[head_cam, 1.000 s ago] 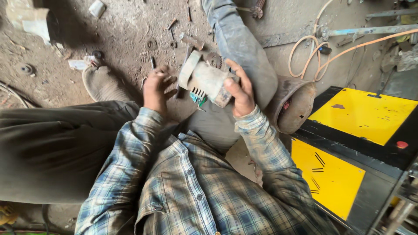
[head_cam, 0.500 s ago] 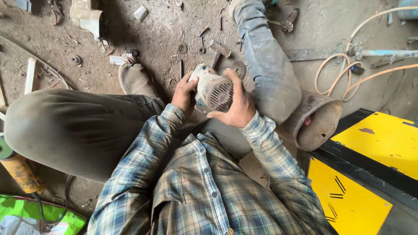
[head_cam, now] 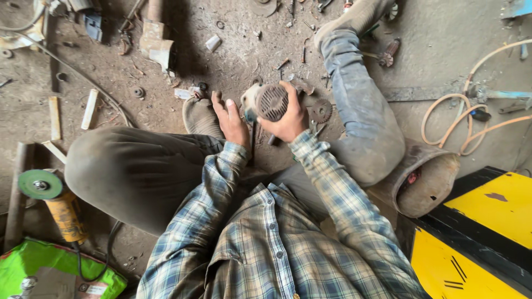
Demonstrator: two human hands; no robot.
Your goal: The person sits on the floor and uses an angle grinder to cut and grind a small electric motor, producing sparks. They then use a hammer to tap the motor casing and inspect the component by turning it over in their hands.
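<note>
A: How is the grey motor housing (head_cam: 270,103) being held?

B: It is gripped by the right hand (head_cam: 288,119), whose fingers are wrapped around its far side, so that the round vented end cap is turned up toward the camera. It is kept low between the knees, just above the dirt floor (head_cam: 166,83), presumably so that the vented end can be looked at squarely.

A: And the left hand (head_cam: 230,119)?

B: It is laid just beside the housing, fingers spread wide and flat, palm down. Whether the casing is actually touched by it cannot be told; nothing is held in it. It appears to be placed there as a steadying stop.

A: What is found around the work?

B: A small toothed gear (head_cam: 321,111) is lying on the floor just right of the right hand, near the jeans-clad leg (head_cam: 360,111), within easy reach. A yellow angle grinder (head_cam: 52,202) with a green disc is set down well apart at the left, beside the other knee, its cable trailed toward a green bag (head_cam: 55,271). An orange hose (head_cam: 471,116) is coiled at the right, and a yellow and black case (head_cam: 487,232) is stood at the lower right. Scraps of metal and washers are scattered over the floor.
</note>
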